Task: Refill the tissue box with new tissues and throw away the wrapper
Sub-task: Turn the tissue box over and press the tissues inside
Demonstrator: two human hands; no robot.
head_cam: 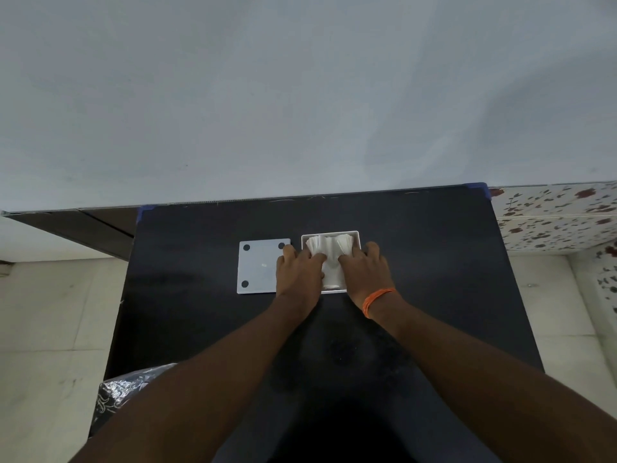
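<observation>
Table (434, 262): black, set against a pale wall.
Box (356, 236): white, open, upside down I think, at table centre.
Tissues (329, 248): white stack inside the box, bowed up between my hands.
Left hand (298, 270): on the box's left side, fingers curled and pressing the tissues down.
Right hand (364, 269): on its right side, pressing likewise; orange band (377, 300) at the wrist.
Lid (258, 265): white panel with dark round pads, flat, touching the box's left side.
</observation>
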